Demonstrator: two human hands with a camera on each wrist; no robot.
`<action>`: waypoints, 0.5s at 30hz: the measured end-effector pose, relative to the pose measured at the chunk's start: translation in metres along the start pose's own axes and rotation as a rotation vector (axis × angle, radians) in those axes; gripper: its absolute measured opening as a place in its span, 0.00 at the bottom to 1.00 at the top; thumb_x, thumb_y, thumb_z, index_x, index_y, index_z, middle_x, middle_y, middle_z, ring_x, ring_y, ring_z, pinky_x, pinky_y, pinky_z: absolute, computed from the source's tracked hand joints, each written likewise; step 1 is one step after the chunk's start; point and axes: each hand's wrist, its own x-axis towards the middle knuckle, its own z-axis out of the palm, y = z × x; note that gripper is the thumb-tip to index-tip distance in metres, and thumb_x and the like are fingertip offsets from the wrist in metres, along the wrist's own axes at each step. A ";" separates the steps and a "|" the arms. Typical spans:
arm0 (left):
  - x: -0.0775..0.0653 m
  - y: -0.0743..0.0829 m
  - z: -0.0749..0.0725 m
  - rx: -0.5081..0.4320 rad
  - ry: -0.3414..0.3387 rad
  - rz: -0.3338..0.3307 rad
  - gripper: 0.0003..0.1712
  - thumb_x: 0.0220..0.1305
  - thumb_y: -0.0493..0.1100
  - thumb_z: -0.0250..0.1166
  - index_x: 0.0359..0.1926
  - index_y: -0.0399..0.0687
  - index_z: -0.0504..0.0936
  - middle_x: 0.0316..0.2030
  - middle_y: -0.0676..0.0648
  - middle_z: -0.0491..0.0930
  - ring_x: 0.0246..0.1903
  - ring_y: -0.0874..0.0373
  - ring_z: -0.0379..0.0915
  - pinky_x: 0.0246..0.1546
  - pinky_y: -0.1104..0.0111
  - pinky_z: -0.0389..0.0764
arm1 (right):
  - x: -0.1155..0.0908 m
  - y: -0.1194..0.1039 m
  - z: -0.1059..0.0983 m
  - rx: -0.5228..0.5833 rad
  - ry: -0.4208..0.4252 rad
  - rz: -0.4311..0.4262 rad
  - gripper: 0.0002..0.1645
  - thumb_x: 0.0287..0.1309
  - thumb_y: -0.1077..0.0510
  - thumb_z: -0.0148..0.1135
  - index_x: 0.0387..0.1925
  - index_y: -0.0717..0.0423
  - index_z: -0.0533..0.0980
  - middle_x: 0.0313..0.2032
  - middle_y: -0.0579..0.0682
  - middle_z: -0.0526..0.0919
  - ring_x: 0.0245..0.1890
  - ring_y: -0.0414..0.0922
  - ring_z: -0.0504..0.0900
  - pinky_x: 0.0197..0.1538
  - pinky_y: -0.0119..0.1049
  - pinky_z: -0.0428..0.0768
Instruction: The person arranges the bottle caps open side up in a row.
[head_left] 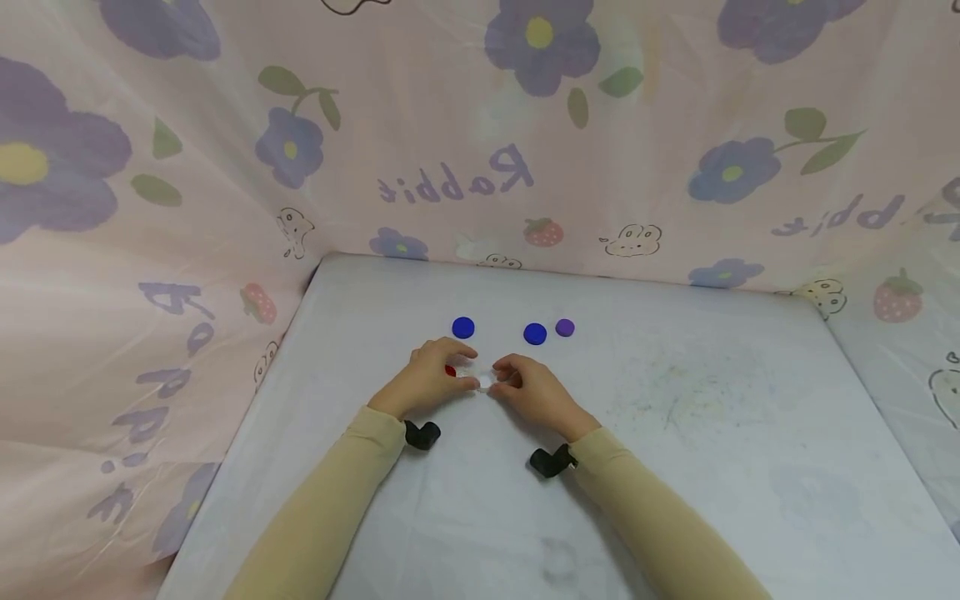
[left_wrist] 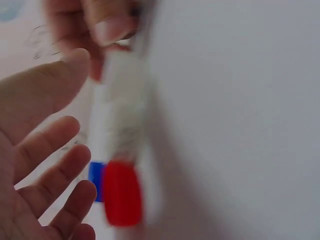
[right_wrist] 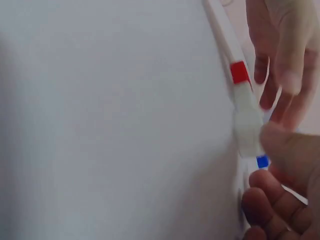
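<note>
In front of me, both hands are close together over a small whitish piece. My left hand curves around a red piece, thumb and fingers spread apart; in the left wrist view they stand clear of this red piece. My right hand has its thumb and bent fingers at the whitish piece. The right wrist view has that thumb against or just beside the whitish piece, with a gap between thumb and fingers. The whitish piece is blurred, so its kind cannot be told.
Two blue discs and a smaller purple disc lie beyond the hands on the white tabletop. A flower-printed curtain borders the table at the back and sides.
</note>
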 end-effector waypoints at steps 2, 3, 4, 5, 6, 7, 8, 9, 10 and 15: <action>0.000 -0.001 -0.009 -0.074 0.020 -0.027 0.29 0.55 0.56 0.72 0.57 0.58 0.79 0.58 0.55 0.72 0.60 0.50 0.62 0.58 0.49 0.64 | 0.002 0.000 -0.004 0.024 -0.003 0.020 0.20 0.59 0.48 0.67 0.52 0.49 0.77 0.38 0.39 0.80 0.37 0.38 0.78 0.43 0.37 0.77; 0.002 -0.002 -0.013 -0.108 0.032 -0.034 0.29 0.55 0.56 0.73 0.58 0.57 0.79 0.59 0.53 0.72 0.60 0.49 0.63 0.58 0.48 0.65 | 0.004 0.000 -0.007 0.039 -0.002 0.027 0.21 0.60 0.48 0.67 0.53 0.49 0.76 0.38 0.40 0.80 0.37 0.39 0.78 0.43 0.37 0.77; 0.003 -0.004 -0.017 -0.132 0.045 -0.039 0.29 0.55 0.55 0.72 0.58 0.56 0.78 0.60 0.52 0.71 0.61 0.49 0.63 0.59 0.48 0.65 | 0.005 0.000 -0.009 0.049 -0.001 0.032 0.22 0.60 0.47 0.66 0.53 0.49 0.76 0.38 0.40 0.80 0.38 0.39 0.78 0.42 0.37 0.77; 0.005 -0.006 -0.020 -0.149 0.057 -0.045 0.29 0.56 0.54 0.72 0.59 0.55 0.78 0.60 0.51 0.71 0.61 0.49 0.63 0.60 0.48 0.64 | 0.008 0.000 -0.010 0.059 0.001 0.034 0.23 0.60 0.46 0.66 0.54 0.49 0.76 0.39 0.40 0.80 0.38 0.40 0.78 0.41 0.37 0.78; 0.008 -0.007 -0.023 -0.161 0.067 -0.054 0.29 0.57 0.54 0.72 0.59 0.55 0.78 0.60 0.51 0.71 0.62 0.49 0.62 0.61 0.48 0.63 | 0.010 0.000 -0.012 0.068 0.004 0.036 0.23 0.60 0.45 0.66 0.54 0.49 0.76 0.39 0.41 0.80 0.39 0.40 0.78 0.41 0.37 0.78; 0.010 -0.009 -0.025 -0.174 0.073 -0.061 0.29 0.57 0.53 0.71 0.59 0.54 0.77 0.60 0.51 0.71 0.61 0.49 0.63 0.61 0.49 0.63 | 0.013 -0.001 -0.013 0.078 0.007 0.035 0.24 0.60 0.44 0.65 0.55 0.50 0.76 0.39 0.41 0.80 0.39 0.41 0.78 0.41 0.38 0.78; 0.013 -0.011 -0.026 -0.185 0.077 -0.068 0.29 0.58 0.53 0.71 0.60 0.54 0.77 0.59 0.51 0.71 0.61 0.50 0.63 0.61 0.50 0.64 | 0.017 -0.001 -0.015 0.090 0.011 0.031 0.25 0.60 0.44 0.65 0.55 0.50 0.75 0.40 0.42 0.80 0.40 0.41 0.78 0.41 0.38 0.78; 0.016 -0.013 -0.028 -0.192 0.080 -0.073 0.29 0.59 0.53 0.70 0.61 0.54 0.76 0.59 0.51 0.72 0.61 0.50 0.63 0.61 0.50 0.65 | 0.020 -0.001 -0.015 0.102 0.014 0.024 0.25 0.61 0.44 0.64 0.55 0.50 0.75 0.41 0.42 0.80 0.40 0.41 0.79 0.42 0.38 0.78; 0.019 -0.014 -0.029 -0.197 0.082 -0.079 0.29 0.59 0.52 0.70 0.61 0.54 0.75 0.58 0.51 0.72 0.61 0.50 0.63 0.61 0.51 0.65 | 0.024 -0.002 -0.016 0.114 0.019 0.021 0.26 0.61 0.43 0.64 0.56 0.51 0.75 0.41 0.42 0.81 0.41 0.41 0.79 0.43 0.39 0.78; 0.033 -0.024 -0.033 -0.217 0.076 -0.085 0.30 0.59 0.51 0.70 0.62 0.52 0.74 0.57 0.50 0.74 0.59 0.51 0.65 0.60 0.55 0.66 | 0.044 -0.007 -0.013 0.200 0.020 0.040 0.27 0.60 0.43 0.65 0.56 0.51 0.75 0.42 0.43 0.81 0.43 0.43 0.79 0.46 0.41 0.78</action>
